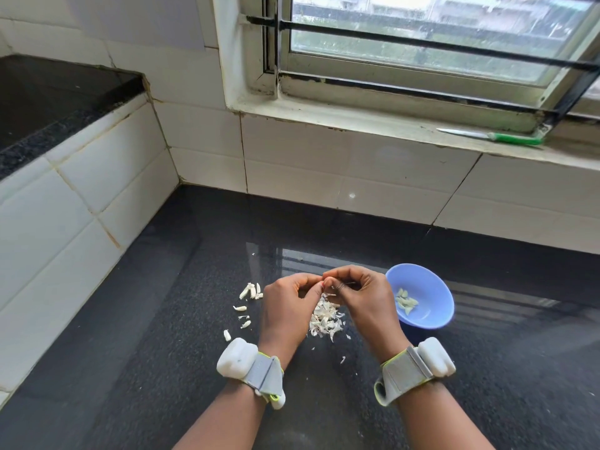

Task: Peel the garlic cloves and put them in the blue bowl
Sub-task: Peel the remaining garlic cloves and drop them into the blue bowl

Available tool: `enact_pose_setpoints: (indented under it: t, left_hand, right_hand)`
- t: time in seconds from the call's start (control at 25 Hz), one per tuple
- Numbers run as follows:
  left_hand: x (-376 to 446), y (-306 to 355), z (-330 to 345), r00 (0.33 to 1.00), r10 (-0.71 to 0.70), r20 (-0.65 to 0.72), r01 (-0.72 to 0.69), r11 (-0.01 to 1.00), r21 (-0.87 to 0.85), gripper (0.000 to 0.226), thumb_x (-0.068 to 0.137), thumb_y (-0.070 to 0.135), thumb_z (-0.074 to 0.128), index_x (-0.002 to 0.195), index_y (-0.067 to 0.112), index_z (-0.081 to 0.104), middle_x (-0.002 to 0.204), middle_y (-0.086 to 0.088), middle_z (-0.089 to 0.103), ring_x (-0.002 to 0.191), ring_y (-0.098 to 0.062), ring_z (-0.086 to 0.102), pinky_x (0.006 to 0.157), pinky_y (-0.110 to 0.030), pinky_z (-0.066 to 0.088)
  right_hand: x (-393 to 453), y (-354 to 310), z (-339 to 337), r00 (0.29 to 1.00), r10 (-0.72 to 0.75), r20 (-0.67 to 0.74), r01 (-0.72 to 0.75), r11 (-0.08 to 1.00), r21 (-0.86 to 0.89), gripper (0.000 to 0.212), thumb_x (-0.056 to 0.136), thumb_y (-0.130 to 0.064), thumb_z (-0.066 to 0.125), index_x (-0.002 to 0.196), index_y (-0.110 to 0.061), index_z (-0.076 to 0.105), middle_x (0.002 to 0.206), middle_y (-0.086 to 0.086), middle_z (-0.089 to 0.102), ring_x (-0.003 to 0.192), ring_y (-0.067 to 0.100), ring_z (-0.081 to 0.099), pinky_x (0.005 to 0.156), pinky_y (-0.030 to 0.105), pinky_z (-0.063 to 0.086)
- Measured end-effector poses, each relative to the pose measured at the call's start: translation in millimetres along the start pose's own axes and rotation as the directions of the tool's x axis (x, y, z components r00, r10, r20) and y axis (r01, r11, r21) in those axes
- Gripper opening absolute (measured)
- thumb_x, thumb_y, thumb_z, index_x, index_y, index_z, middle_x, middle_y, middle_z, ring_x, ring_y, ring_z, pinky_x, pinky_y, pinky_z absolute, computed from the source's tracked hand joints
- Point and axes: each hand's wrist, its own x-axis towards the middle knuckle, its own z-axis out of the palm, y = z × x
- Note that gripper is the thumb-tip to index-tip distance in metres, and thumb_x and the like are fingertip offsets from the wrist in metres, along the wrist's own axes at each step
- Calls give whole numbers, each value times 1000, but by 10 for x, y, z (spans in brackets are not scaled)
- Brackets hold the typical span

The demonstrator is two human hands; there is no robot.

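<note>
Both hands are up together over the black countertop (324,401), fingertips meeting: the left hand (285,303) and the right hand (360,297) each have curled fingers pinching at something tiny between them (presumably a garlic clove, though the fingers hide it and I cannot tell for sure). Each wrist carries a grey strap with a white sensor block, left wristband (250,368) and right wristband (418,365).

Directly under the hands sits a heap of papery garlic skins (324,318), with a few flakes scattered nearer the wrists. Just right of the right hand, and touching nothing else, stands the blue bowl (428,316), upright, with a small cluster of peeled cloves (405,302) lying inside it. Left of the left hand, away from the bowl, several unpeeled cloves (250,291) lie loose on the counter.

Well beyond the bowl, up on the window sill (357,120), a knife with a green handle (493,137) lies flat below the barred window (422,37). White wall tiles (292,157) back the counter.
</note>
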Motion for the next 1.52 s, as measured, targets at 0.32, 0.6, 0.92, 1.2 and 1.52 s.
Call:
enact_pose_setpoints:
  t: [0.32, 0.6, 0.92, 1.2, 1.52]
  left_hand:
    - [19, 6, -4, 1000, -27, 14, 27, 999, 32, 8, 81, 20, 71, 83, 16, 77, 67, 4, 72, 57, -7, 64, 60, -31, 54]
    - [2, 39, 4, 1000, -22, 2, 22, 998, 61, 8, 79, 20, 71, 77, 15, 76, 58, 4, 66, 49, -1, 54, 56, -26, 48]
    - [5, 41, -8, 999, -52, -9, 52, 996, 72, 6, 77, 18, 71, 74, 14, 75, 61, 4, 67, 53, -1, 57, 54, -19, 46]
    - [23, 39, -11, 997, -68, -18, 69, 995, 69, 6, 79, 19, 71, 75, 16, 74, 63, 8, 67, 55, 0, 58, 50, -7, 40]
    - [18, -5, 15, 998, -65, 14, 63, 992, 111, 15, 87, 29, 63, 79, 19, 71, 67, 11, 65, 59, 2, 57, 53, -9, 38]
  right_hand:
    - [-32, 48, -22, 998, 26, 52, -32, 991, 127, 19, 78, 5, 74, 86, -12, 74, 80, 7, 75, 77, 16, 72, 68, 24, 57]
    - [-22, 50, -47, 994, 63, 92, -80, 976, 201, 17, 76, 4, 75, 87, -10, 74, 82, 11, 75, 78, 20, 71, 70, 27, 58]
    - [-54, 31, -67, 981, 77, 176, -120, 960, 254, 23, 79, 1, 72, 100, -9, 74, 82, 10, 73, 81, 21, 71, 73, 29, 58]
    - [-43, 52, -69, 980, 84, 179, -126, 964, 235, 23, 84, -2, 69, 105, -10, 73, 95, 11, 75, 93, 25, 72, 79, 30, 57]
    - [-34, 88, -90, 978, 173, 114, -203, 902, 381, 19, 91, 1, 58, 108, -1, 68, 90, 13, 74, 88, 21, 71, 75, 25, 57]
